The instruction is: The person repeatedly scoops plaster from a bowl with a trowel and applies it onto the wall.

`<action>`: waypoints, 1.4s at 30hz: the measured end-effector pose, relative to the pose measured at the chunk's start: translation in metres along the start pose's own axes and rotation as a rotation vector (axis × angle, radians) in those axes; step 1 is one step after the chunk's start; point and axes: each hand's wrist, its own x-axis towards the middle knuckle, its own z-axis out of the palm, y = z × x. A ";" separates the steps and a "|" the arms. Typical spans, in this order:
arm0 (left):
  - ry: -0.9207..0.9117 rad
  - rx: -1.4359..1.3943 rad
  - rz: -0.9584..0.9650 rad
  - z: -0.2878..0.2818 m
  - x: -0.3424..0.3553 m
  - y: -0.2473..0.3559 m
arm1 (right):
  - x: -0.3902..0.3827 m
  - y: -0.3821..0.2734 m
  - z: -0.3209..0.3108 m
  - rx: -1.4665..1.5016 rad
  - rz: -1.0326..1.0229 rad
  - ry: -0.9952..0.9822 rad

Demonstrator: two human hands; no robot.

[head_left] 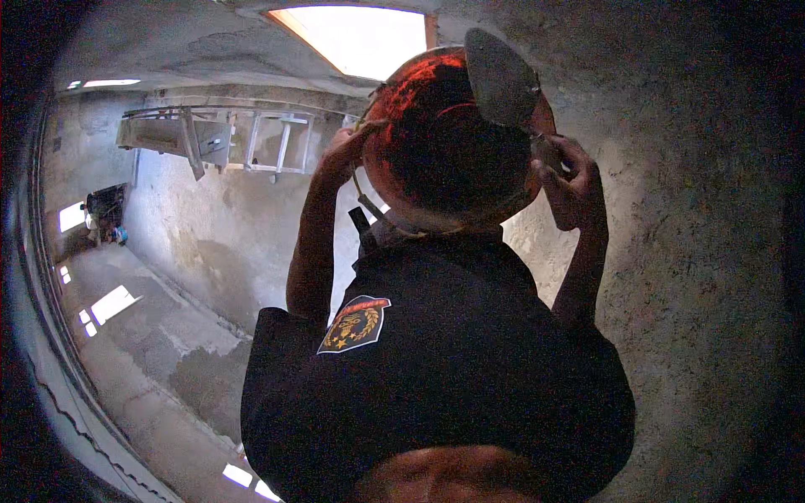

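Observation:
A round, dark pan (428,159) with red-orange patches is held up at the top middle, above the black shirt. My left hand (344,155) is closed on its left rim, beside a narrow pale strip that hangs down along the pan. My right hand (568,180) is closed at the pan's right side, around the grip of a grey, flat trowel (497,80). The trowel's blade lies over the upper right of the pan. Whether my right fingers also grip the rim, I cannot tell.
Rough concrete walls (688,268) surround me, with a bright opening (360,38) at the top. A wooden frame with boards (277,142) stands at the upper left. A dark pile of things (109,218) is by the far left wall.

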 end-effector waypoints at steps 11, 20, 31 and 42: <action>-0.023 0.195 -0.035 0.003 0.017 0.030 | 0.004 -0.011 -0.013 0.038 -0.211 0.067; 0.136 0.145 0.649 0.019 0.022 -0.002 | 0.000 -0.005 -0.015 -0.082 -0.182 0.088; 0.524 0.882 0.562 0.040 -0.015 0.061 | -0.022 -0.027 -0.034 -0.297 0.203 -0.189; 0.755 0.834 0.675 0.060 -0.047 0.101 | 0.018 0.006 0.047 -0.372 -0.283 -0.351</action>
